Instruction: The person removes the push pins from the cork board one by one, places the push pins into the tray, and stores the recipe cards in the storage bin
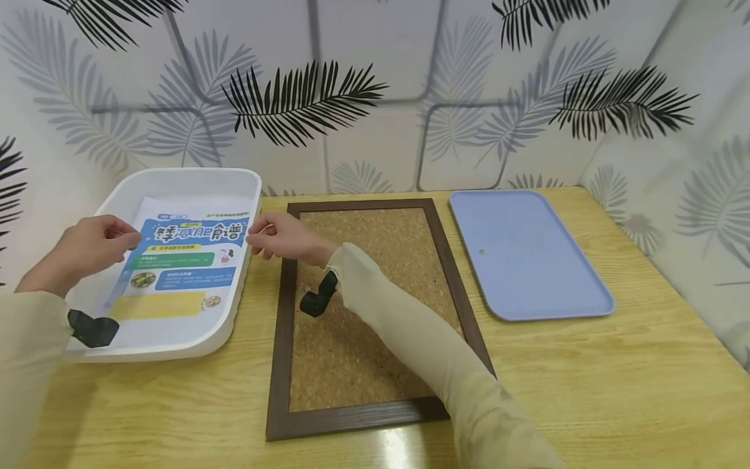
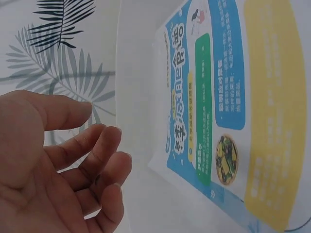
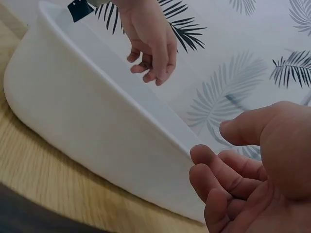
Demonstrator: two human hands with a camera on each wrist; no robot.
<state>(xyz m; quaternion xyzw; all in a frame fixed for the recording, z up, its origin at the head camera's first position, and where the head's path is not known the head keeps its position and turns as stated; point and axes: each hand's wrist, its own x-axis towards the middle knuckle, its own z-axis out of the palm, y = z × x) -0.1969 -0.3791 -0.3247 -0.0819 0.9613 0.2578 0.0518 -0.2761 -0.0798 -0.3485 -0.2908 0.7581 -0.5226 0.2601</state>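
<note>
A white plastic bin (image 1: 225, 322) stands at the left, with printed paper sheets (image 1: 176, 264) lying inside it. The sheets carry a blue heading, green and blue boxes and a yellow panel. Over the bin's left side hovers my left hand (image 1: 96, 246), its fingers loosely bent and nothing between them; the left wrist view shows thumb and fingertips apart. My right hand (image 1: 287, 236) is at the bin's right rim, fingers also loosely bent and holding nothing. Whether its fingertips touch the rim, I cannot tell. The right forearm crosses a brown-framed cork board (image 1: 357, 352) and hides part of it.
A light blue tray (image 1: 527, 254) lies on the wooden table (image 1: 633, 378), to the right of the cork board. Behind the table rises a wall (image 1: 375, 150) with a leaf pattern. Both wrists wear black straps with mounts.
</note>
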